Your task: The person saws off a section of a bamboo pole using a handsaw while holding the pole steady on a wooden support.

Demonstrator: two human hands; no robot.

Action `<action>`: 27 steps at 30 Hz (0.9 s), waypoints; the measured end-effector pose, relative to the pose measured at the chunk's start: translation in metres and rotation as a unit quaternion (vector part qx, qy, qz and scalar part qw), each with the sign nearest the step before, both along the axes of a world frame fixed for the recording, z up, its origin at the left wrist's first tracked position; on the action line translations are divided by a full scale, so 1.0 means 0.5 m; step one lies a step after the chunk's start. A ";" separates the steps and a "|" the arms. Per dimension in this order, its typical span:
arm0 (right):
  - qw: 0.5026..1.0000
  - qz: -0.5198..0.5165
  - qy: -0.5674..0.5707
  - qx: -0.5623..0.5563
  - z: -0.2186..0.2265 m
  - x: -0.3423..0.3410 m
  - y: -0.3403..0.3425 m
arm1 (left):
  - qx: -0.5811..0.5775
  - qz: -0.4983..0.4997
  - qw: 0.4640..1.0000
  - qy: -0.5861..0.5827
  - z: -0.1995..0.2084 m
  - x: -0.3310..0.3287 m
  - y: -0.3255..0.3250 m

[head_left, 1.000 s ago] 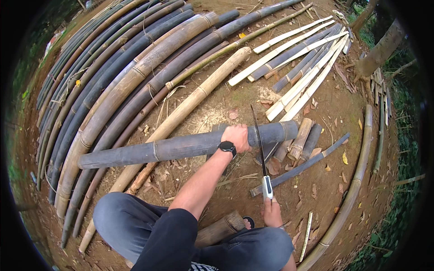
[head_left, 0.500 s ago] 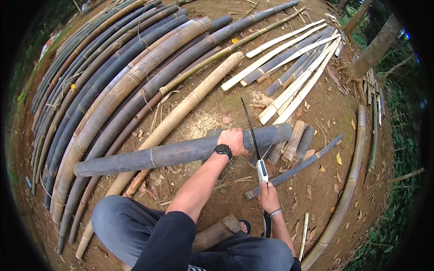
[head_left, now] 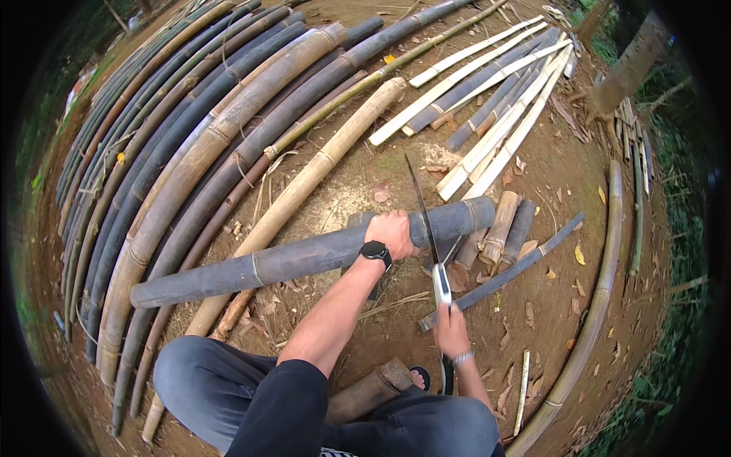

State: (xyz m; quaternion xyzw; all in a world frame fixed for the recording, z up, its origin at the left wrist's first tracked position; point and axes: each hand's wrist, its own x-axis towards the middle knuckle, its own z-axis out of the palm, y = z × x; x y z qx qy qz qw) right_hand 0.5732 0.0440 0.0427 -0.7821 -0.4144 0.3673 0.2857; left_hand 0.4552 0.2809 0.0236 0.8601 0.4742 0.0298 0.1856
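A dark grey bamboo pole lies slantwise before me, its right end slightly higher in the picture. My left hand, with a black watch at the wrist, is closed over the pole from above. Just right of those fingers, a handsaw's thin dark blade crosses the bamboo. My right hand grips the black-and-white saw handle below the pole. Blade depth in the bamboo cannot be made out. Short cut bamboo pieces lie beneath and beside the pole's right end.
Long bamboo poles lie in rows at left. Pale split strips fan out at far right. A curved pole and a narrow dark strip lie at right. A thick bamboo section sits between my legs.
The whole view has turned slightly. Both hands keep their grips, and the saw still crosses the bamboo pole at about the same spot.
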 end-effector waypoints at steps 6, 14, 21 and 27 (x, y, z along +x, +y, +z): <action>1.000 -0.003 -0.005 -0.029 -0.002 -0.003 -0.049 | -0.050 0.006 0.998 0.039 0.020 -0.021 0.020; 0.998 0.004 -0.026 -0.049 0.000 0.014 0.042 | -0.057 -0.014 0.998 0.031 0.015 -0.007 0.007; 0.996 -0.027 0.018 -0.078 -0.051 0.040 0.108 | 0.000 -0.014 1.000 -0.009 -0.009 0.010 -0.009; 0.999 0.011 -0.029 -0.006 -0.022 0.008 -0.021 | -0.052 -0.004 0.998 0.030 0.018 -0.010 0.012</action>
